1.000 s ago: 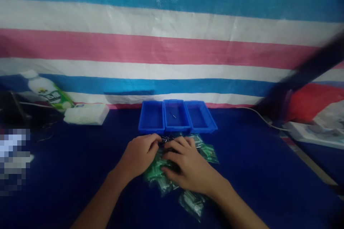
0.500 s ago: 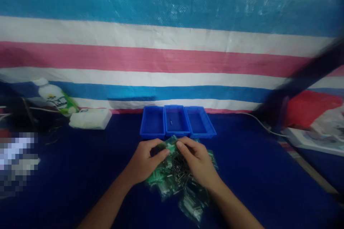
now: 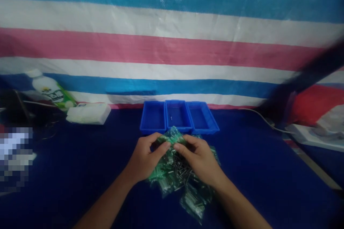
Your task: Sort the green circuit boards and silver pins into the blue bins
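Between both hands is a small green-tinted plastic bag, pinched by my left hand on one side and my right hand on the other. Thumbs and fingers of each hand are closed on it. Under and around the hands lies a heap of loose metal pins or screws, too small to name for certain. More green plastic bags with metal pieces inside surround the heap, one bag lying nearest me. What the bag in my hands contains is hard to make out.
Beyond the hands stand three blue trays side by side: a left tray, a middle tray with one small metal piece, and a right tray. A tissue pack and a bottle are back left. A cable runs back right.
My right hand's thumb and fingers have come closer to my left, and the green bag now shows raised between both hands. The view has tilted slightly downward.
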A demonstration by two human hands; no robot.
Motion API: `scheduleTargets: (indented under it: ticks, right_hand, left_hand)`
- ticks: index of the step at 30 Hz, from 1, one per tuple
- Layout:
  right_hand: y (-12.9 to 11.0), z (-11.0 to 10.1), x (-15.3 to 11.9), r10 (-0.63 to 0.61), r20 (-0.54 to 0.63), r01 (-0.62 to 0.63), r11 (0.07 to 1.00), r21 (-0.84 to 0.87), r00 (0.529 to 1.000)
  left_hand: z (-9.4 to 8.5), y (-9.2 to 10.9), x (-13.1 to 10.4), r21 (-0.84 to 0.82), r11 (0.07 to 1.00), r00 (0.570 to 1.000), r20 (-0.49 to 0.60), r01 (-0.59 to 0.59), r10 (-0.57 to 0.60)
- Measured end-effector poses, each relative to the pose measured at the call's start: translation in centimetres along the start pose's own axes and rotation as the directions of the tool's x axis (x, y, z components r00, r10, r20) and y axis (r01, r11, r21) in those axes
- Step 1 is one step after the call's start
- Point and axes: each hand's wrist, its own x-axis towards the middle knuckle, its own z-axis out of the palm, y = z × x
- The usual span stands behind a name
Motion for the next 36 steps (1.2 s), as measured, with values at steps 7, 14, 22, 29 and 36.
scheduleTargets:
  ticks: [7, 14, 22, 29, 36]
  right_hand:
    - [-0.4, 0.1, 0.2, 0.001, 0.073, -0.007, 0.996, 0.088, 0.997]
    - [-0.4, -0.6, 0.0, -0.016, 0.073, 0.019, 0.999, -0.038, 0.997]
    - [-0.6, -1.2, -0.3, -0.045, 0.123, 0.051, 0.998, -0.04, 0.991]
    - [-1.2, -0.8, -0.5, -0.076, 0.011, 0.076, 0.986, -0.146, 0.997]
    - [-0.6, 0.3, 0.3, -0.026, -0.102, 0.036, 0.994, 0.103, 0.994]
  left_hand:
    - [0.3, -0.2, 0.0, -0.067, 0.997, 0.997, -0.059, 0.037, -0.041]
    - [-0.1, 0.2, -0.1, -0.005, 1.0, 1.0, 0.015, 0.004, -0.004]
    - [0.0, 0.5, 0.0, 0.129, 0.984, 0.992, -0.005, -0.121, 0.123]
    - [0.0, 0.0, 0.1, 0.176, 0.97, 0.986, 0.004, -0.165, 0.167]
    - [-0.2, -0.7, 0.1, -0.002, 0.992, 0.99, -0.059, -0.127, 0.127]
